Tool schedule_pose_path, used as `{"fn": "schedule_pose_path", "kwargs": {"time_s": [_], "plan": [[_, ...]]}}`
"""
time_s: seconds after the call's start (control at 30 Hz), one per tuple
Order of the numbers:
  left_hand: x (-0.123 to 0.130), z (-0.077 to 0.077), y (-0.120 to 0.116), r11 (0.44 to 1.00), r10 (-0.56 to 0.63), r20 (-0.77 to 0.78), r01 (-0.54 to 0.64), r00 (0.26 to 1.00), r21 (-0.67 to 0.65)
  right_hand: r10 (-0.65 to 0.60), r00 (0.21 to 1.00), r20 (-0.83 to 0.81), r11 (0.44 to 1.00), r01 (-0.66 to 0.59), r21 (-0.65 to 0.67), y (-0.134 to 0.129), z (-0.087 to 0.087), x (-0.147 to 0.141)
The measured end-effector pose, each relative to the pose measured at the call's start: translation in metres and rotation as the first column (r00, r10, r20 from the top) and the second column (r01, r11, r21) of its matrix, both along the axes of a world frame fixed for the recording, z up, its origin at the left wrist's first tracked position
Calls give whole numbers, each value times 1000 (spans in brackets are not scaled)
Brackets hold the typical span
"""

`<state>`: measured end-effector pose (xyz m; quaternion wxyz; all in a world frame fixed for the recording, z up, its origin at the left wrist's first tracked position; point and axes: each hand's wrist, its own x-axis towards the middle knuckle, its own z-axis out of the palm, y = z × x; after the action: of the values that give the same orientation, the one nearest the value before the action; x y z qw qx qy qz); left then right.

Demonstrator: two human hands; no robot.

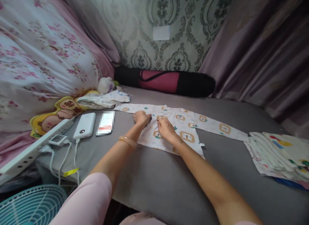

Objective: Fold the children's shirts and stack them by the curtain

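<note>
A small white long-sleeved shirt (187, 128) with orange lion prints lies spread on the grey bed surface (140, 173), its sleeves stretched out to both sides. My left hand (142, 118) is at the shirt's upper left, near the base of the left sleeve, fingers bent down onto the cloth. Close to its right, my right hand (166, 127) is over the middle of the shirt front, with fingertips pinched together at the fabric. How much cloth lies between the fingers of my left hand is hidden.
Folded clothes (277, 154) are stacked at the right. A crumpled garment (103, 100), a phone (105, 123), a power bank (84, 125) and a power strip (36, 146) lie left. Behind is a black-and-pink bag (161, 81); a fan (31, 204) stands front left.
</note>
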<state>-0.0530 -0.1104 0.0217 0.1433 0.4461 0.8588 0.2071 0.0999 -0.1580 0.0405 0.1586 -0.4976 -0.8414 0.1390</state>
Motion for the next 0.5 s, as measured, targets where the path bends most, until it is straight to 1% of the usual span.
{"fn": "schedule_pose_path", "kwargs": {"time_s": [0.03, 0.1, 0.23, 0.37, 0.5], "plan": [[3, -1, 0, 1000, 18, 9, -18, 1000, 18, -18, 1000, -13, 1000, 18, 12, 5, -7, -6], [5, -4, 1, 999, 16, 29, -18, 999, 46, -36, 999, -9, 999, 36, 25, 10, -21, -14], [2, -5, 5, 997, -53, 71, 48, 996, 61, -59, 997, 45, 998, 58, 15, 7, -37, -19], [-2, -2, 8, 987, -132, 83, 123, 988, 99, -71, 997, 40, 997, 71, 8, 0, -42, -21], [2, 2, 8, 979, -159, 31, 154, 987, 134, -62, 995, 74, 998, 63, -22, -4, -40, -24]]}}
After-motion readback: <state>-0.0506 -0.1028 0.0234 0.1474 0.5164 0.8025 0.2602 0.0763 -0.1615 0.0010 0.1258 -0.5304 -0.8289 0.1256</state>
